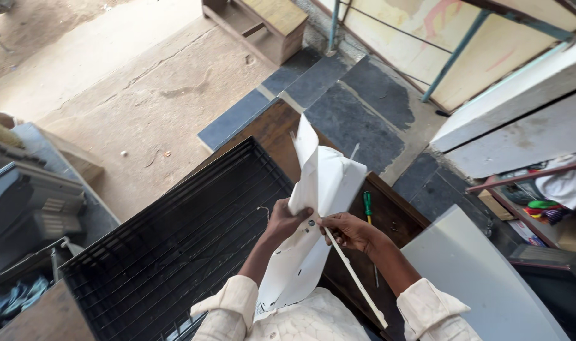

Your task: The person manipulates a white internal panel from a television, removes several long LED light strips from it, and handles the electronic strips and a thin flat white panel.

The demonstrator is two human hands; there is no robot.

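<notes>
Holding the white sheet up in front of your chest, you have both hands closed on it near its middle. Your left hand pinches the sheet's left edge, thumb over the front face, and your right hand closes just beside it on the thin white strip that runs along the sheet's right side. The two grips sit close together, almost touching.

From those grips the sheet's long axis runs up and away from you to a folded, pointed top, and down toward your shirt, where the lower end curves in. It looks thin, smooth and stiff, like plastic or card, creased lengthwise, with small holes below your left thumb. The strip slants down and to the right past your right wrist, narrow and rigid.

Beyond your hands lies a dark wooden surface. A black wire grille rests on it left of your left hand, and a green-handled screwdriver lies just past your right hand. A pale grey panel leans to the right of your right forearm.
</notes>
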